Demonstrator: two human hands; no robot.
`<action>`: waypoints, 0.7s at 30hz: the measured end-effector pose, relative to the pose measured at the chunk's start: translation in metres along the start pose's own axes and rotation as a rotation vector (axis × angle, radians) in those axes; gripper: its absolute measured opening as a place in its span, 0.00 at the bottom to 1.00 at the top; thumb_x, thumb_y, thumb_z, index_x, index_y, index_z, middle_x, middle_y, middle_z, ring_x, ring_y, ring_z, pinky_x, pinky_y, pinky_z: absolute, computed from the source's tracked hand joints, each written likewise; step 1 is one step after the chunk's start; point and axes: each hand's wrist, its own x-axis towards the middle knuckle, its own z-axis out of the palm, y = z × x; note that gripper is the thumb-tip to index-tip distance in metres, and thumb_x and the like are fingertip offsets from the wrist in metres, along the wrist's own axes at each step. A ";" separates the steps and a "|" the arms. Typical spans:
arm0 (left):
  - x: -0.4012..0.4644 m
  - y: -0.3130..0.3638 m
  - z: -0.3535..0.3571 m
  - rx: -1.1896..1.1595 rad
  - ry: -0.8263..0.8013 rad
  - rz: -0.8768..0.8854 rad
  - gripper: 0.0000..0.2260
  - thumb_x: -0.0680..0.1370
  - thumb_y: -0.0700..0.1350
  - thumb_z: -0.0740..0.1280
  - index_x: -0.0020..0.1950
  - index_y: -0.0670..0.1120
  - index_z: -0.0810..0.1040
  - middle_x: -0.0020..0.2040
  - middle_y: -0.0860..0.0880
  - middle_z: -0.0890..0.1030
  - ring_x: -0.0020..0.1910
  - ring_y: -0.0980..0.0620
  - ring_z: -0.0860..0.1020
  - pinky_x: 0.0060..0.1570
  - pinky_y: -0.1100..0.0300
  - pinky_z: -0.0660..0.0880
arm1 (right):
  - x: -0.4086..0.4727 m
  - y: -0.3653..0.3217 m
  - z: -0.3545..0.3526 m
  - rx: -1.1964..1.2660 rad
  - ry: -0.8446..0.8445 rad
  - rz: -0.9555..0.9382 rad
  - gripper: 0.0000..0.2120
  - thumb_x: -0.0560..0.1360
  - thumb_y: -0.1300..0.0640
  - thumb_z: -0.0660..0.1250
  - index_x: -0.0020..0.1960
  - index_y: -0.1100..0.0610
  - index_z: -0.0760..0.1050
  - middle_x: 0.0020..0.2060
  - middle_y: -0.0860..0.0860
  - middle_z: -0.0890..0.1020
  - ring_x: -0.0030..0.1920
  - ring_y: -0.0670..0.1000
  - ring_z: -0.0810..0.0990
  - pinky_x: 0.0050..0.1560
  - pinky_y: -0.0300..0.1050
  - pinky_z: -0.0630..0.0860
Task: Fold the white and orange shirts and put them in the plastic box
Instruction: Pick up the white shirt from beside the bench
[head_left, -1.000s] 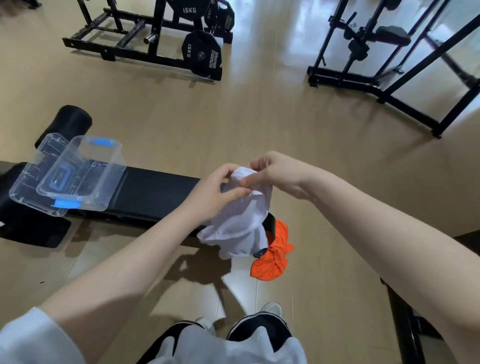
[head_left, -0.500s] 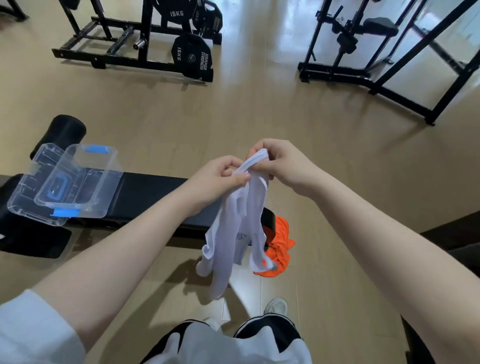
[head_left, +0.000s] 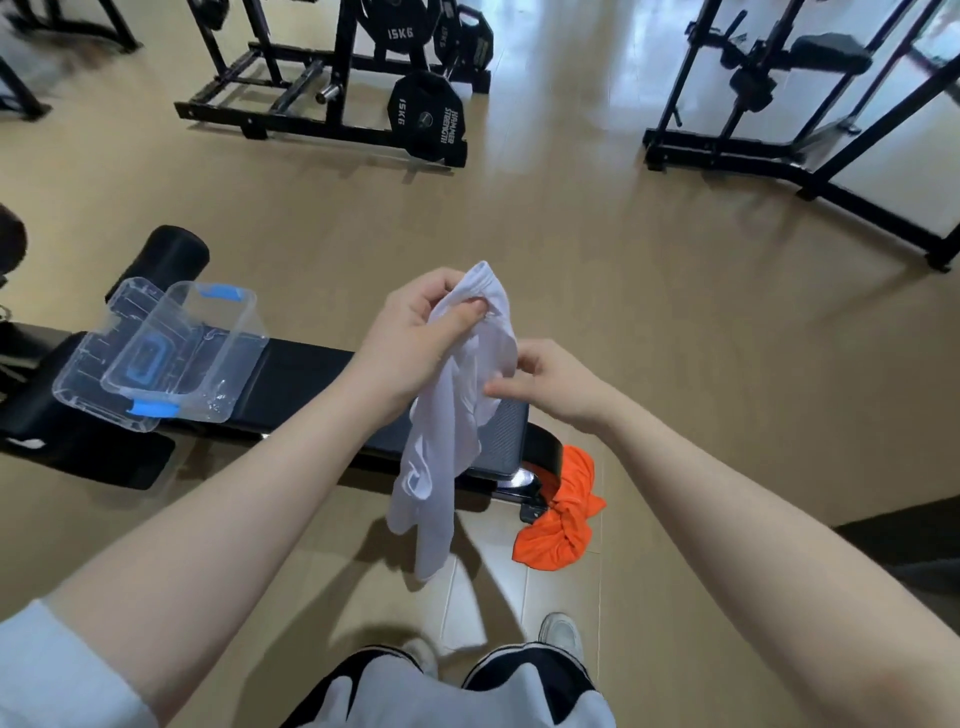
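The white shirt (head_left: 452, 431) hangs bunched in the air above the right end of the black bench (head_left: 311, 379). My left hand (head_left: 421, 338) grips its top, with fabric sticking up past the fingers. My right hand (head_left: 550, 384) is lower, at the shirt's right edge, thumb and fingers closing on the fabric there. The orange shirt (head_left: 566, 514) lies crumpled, partly on the floor, at the bench's right end. The clear plastic box (head_left: 218, 358) with blue latches stands open on the bench's left part, sitting on its lid (head_left: 78, 384).
Black weight racks with 15 kg plates (head_left: 426, 119) stand on the floor beyond the bench, and another frame (head_left: 779, 104) is at the far right. A black roller pad (head_left: 166, 254) sits behind the box. My shoes (head_left: 561, 634) are just below the shirts.
My right hand has let go of the shirt's top and dropped to its right edge. My left hand alone now holds the top, and the shirt hangs longer.
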 end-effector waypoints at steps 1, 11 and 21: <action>0.001 0.002 0.003 -0.017 0.028 0.016 0.07 0.75 0.42 0.63 0.40 0.52 0.77 0.37 0.52 0.76 0.38 0.55 0.74 0.40 0.63 0.71 | 0.004 0.009 -0.002 -0.111 0.028 0.012 0.07 0.72 0.64 0.67 0.46 0.69 0.75 0.39 0.60 0.78 0.42 0.49 0.72 0.44 0.44 0.69; 0.003 -0.005 0.054 -0.187 0.300 -0.100 0.07 0.74 0.40 0.61 0.38 0.48 0.74 0.36 0.50 0.76 0.34 0.54 0.74 0.36 0.61 0.71 | -0.015 0.118 -0.091 -0.374 0.516 0.296 0.05 0.73 0.63 0.58 0.39 0.57 0.68 0.43 0.60 0.76 0.43 0.58 0.71 0.39 0.46 0.64; 0.005 -0.038 0.139 0.241 0.331 -0.146 0.05 0.73 0.43 0.66 0.41 0.44 0.71 0.25 0.58 0.68 0.29 0.58 0.65 0.31 0.64 0.63 | -0.041 0.111 -0.152 -0.004 0.320 0.159 0.07 0.72 0.64 0.64 0.40 0.56 0.67 0.35 0.53 0.75 0.33 0.51 0.72 0.33 0.41 0.69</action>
